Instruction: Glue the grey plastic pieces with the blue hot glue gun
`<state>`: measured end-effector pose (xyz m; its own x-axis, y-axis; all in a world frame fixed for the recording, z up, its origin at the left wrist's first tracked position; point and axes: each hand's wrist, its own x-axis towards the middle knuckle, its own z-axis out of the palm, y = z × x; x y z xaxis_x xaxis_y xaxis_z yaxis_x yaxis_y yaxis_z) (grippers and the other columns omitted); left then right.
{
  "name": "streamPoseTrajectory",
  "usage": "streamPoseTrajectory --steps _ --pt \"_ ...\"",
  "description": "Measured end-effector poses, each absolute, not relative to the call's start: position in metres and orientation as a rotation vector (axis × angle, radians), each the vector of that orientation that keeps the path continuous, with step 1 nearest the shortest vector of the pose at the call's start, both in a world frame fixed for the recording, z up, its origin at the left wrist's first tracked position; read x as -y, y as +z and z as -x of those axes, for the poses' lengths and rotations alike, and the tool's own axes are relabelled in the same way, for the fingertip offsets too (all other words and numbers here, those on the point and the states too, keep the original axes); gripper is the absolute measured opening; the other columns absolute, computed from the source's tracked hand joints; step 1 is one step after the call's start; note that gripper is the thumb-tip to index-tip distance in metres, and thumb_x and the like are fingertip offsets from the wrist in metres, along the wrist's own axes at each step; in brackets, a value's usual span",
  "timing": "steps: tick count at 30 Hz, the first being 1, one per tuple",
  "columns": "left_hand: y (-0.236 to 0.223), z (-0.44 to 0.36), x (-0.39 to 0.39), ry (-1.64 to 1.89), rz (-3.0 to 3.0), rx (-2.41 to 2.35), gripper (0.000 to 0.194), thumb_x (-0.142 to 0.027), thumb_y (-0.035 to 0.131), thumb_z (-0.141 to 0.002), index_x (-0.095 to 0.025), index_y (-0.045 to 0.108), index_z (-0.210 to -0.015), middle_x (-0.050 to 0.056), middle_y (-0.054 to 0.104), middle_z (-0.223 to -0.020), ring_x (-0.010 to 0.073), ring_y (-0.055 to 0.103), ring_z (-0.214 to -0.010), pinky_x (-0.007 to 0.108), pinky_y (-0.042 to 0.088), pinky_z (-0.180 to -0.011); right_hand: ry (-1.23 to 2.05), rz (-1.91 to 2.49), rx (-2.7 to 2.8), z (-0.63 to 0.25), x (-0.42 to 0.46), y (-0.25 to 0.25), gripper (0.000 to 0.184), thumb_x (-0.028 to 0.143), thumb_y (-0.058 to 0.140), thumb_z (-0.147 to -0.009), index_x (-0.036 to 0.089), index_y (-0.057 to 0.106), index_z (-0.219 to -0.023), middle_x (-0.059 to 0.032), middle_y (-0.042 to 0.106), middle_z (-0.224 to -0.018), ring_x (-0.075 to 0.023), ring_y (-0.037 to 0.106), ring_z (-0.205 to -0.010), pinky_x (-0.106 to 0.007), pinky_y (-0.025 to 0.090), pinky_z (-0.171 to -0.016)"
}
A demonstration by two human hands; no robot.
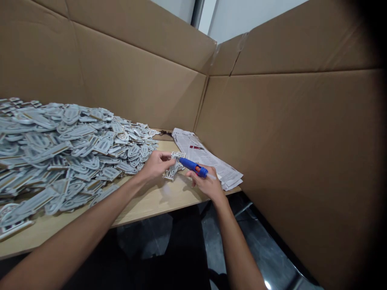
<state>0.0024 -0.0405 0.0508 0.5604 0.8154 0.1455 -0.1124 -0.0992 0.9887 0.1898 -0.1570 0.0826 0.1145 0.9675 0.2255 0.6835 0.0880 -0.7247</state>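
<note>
My left hand [157, 164] pinches a small white-and-grey cut-out piece [171, 172] with slots and brown edges, held above the table near its front edge. In my right hand [207, 183] is a blue hot glue gun [193, 166] with an orange part and a clear glue stick poking out of its back end. The glue gun's nozzle points left and meets or nearly meets the piece; whether it touches, I cannot tell. Close by on the left lies a big heap of similar cut-out pieces [81, 149].
Newspaper sheets [223, 171] cover the table's right end, with a small red-and-black tool [197, 148] on them. A dark cord [165, 133] lies behind. Tall cardboard walls [145, 80] stand at the back and right. The wooden table's front edge [145, 217] runs just below my hands.
</note>
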Motion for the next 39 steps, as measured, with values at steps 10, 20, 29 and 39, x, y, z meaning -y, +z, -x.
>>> streamPoseTrajectory --steps 10,20,29,39 --pt "0.05 -0.002 0.039 0.873 -1.551 -0.632 0.023 -0.033 0.065 -0.078 -0.015 0.062 -0.064 -0.003 0.049 -0.056 0.0059 0.037 -0.052 0.02 0.022 -0.05 0.416 1.73 1.683 -0.185 0.157 0.086 0.035 0.05 0.071 -0.088 0.017 0.076 -0.079 0.0 0.063 -0.056 -0.0146 0.055 -0.053 -0.024 0.036 -0.055" --pt "0.058 0.0 0.041 0.795 -1.592 -0.699 0.027 -0.031 0.059 -0.079 -0.017 0.055 -0.057 -0.004 0.046 -0.052 0.0059 0.038 -0.049 0.021 0.023 -0.049 0.224 1.79 1.934 -0.171 0.163 0.093 0.036 0.053 0.067 -0.093 0.021 0.061 -0.079 -0.0033 0.069 -0.075 -0.0175 0.056 -0.063 -0.027 0.031 -0.06" --pt "0.058 0.0 0.031 0.708 -1.432 -0.702 0.029 -0.037 0.063 -0.078 -0.018 0.057 -0.057 -0.003 0.049 -0.049 0.0074 0.042 -0.046 0.021 0.028 -0.048 -0.233 1.988 2.019 -0.149 0.161 0.086 0.017 0.032 0.056 -0.1 0.018 0.059 -0.092 -0.0104 0.069 -0.091 -0.0231 0.063 -0.073 -0.031 0.028 -0.06" --pt "0.07 0.007 0.042 0.273 -1.322 -0.39 0.027 -0.04 0.076 -0.075 -0.015 0.069 -0.066 -0.001 0.054 -0.057 0.0057 0.039 -0.049 0.02 0.026 -0.048 0.467 1.648 1.326 -0.171 0.152 0.076 0.047 0.066 0.051 -0.097 0.02 0.06 -0.092 -0.0093 0.072 -0.088 -0.0228 0.07 -0.078 -0.03 0.051 -0.067"
